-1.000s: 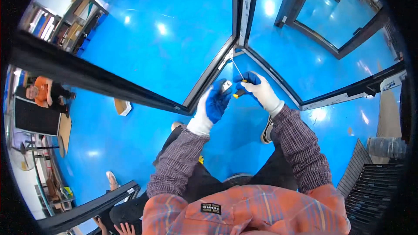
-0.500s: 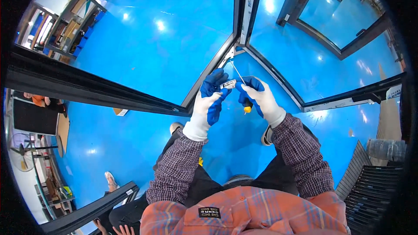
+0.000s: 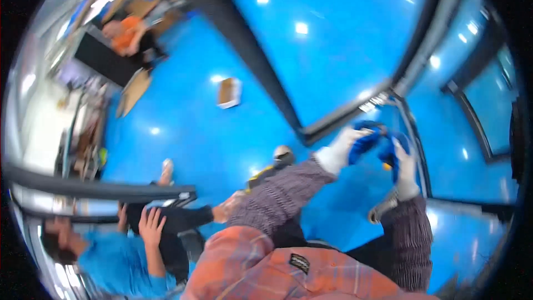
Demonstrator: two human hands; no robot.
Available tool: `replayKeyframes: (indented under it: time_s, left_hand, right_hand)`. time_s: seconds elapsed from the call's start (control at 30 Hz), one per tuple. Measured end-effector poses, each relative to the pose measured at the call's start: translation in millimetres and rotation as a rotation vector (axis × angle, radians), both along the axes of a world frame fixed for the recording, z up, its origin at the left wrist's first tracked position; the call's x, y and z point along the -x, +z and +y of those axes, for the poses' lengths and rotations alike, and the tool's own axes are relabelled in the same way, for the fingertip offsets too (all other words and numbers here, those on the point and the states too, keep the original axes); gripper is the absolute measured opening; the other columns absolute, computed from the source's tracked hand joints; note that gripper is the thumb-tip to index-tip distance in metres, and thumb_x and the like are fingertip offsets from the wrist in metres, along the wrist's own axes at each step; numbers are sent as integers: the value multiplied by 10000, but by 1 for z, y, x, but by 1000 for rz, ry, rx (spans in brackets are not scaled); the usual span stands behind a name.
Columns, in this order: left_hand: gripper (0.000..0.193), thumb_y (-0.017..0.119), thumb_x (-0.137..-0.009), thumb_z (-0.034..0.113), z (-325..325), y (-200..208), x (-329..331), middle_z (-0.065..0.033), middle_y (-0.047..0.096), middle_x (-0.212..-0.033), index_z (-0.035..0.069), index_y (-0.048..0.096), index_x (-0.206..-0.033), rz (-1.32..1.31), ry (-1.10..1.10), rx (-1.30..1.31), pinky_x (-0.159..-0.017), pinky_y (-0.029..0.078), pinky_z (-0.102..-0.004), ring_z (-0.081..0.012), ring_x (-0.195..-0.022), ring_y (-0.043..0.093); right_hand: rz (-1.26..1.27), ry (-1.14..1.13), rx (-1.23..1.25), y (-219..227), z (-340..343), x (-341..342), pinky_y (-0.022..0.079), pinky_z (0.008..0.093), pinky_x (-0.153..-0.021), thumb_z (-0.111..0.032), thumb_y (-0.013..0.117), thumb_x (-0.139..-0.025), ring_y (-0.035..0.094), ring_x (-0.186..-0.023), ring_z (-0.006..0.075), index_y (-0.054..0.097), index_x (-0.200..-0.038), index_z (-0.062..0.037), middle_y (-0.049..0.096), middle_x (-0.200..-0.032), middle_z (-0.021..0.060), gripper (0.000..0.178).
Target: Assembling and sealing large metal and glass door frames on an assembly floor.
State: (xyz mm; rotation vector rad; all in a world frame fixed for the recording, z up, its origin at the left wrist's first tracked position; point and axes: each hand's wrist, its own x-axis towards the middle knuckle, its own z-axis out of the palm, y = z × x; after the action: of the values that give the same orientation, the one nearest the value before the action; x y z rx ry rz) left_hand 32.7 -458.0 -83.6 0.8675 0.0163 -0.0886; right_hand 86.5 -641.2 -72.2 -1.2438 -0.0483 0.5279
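The picture is smeared by motion. My left hand (image 3: 355, 144), in a blue and white glove, is raised at the right of centre with its fingers curled. At half a second ago it holds a small silvery piece; now the piece is too blurred to make out. Close beside it, my right hand (image 3: 406, 164), gloved alike, is closed round a screwdriver (image 3: 387, 166), whose yellow handle end shows below the fingers. Both hands are above the floor, inside the corner of a dark metal frame (image 3: 347, 112).
A long dark bar (image 3: 239, 39) runs from the top to the frame's corner. A co-worker in a blue shirt (image 3: 125, 261) sits at lower left beside another dark bar (image 3: 105, 190). A brown and white box (image 3: 228, 93) lies on the blue floor. Farther off is a person in orange (image 3: 130, 30).
My view has swung left, so hands and frame appear farther right. The co-worker in blue is now in fuller view. My hands are still close together, and the screwdriver stays in my right hand.
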Motion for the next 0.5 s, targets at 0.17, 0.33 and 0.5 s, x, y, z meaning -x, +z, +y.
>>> replayKeyframes:
  time_s: [0.17, 0.33, 0.5]
  left_hand:
    - [250, 563, -896, 154, -11, -7, -4, -61, 658, -1054, 38, 601, -1114, 95, 126, 333, -802, 502, -255, -151, -890, 631]
    - [231, 559, -914, 183, -1, 13, -5, -76, 659, -1029, 72, 590, -1114, 277, 236, 386, -743, 529, -258, -165, -859, 646]
    - [246, 555, -919, 208, -5, -5, -11, -66, 657, -1038, 77, 588, -1124, 191, 241, 417, -723, 523, -261, -171, -834, 641]
  right_hand:
    - [-300, 22, -27, -5, -5, 24, 420, 204, -584, -197, 503, -950, 503, -637, 69, 599, -1099, -39, 593, -783, 23, 238]
    - [-280, 176, 89, 12, 2, 25, 409, 215, -549, -228, 465, -969, 497, -590, 82, 591, -1072, -16, 602, -795, 50, 267]
    - [-229, 175, 68, -8, 1, 18, 389, 214, -486, -217, 490, -953, 479, -531, 92, 587, -1033, 0, 604, -798, 60, 250]
